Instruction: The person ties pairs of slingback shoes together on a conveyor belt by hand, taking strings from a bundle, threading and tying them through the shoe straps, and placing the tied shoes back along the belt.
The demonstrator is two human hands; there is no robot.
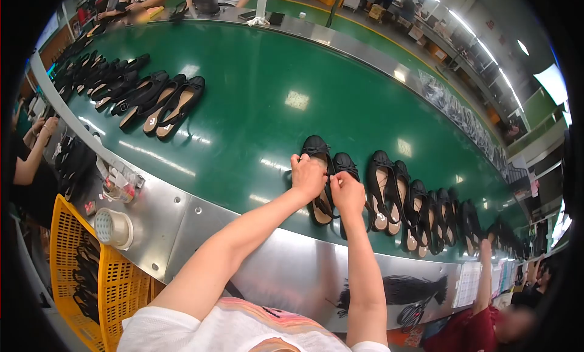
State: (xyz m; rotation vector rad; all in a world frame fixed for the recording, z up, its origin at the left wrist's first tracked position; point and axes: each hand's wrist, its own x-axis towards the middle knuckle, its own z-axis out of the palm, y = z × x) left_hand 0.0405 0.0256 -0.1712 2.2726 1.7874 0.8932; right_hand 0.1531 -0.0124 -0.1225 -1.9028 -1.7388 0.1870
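Note:
A black slingback flat with a bow on its toe [316, 146] lies on the green belt in front of me, toe pointing away. My left hand [308, 177] is over its opening, fingers curled and closed on the shoe. Close by on the right, my right hand [348, 195] is pinched at the shoe's side edge; what sits between the fingertips is too small to make out. A second black flat [345, 163] lies just beyond my right hand, partly covered by it.
More black flats [381, 185] line the belt to the right, and another row [182, 106] sits at the far left. A yellow crate [118, 285], a tape roll [114, 228] and black cords [395, 292] are near me. Co-workers stand around the belt [255, 96].

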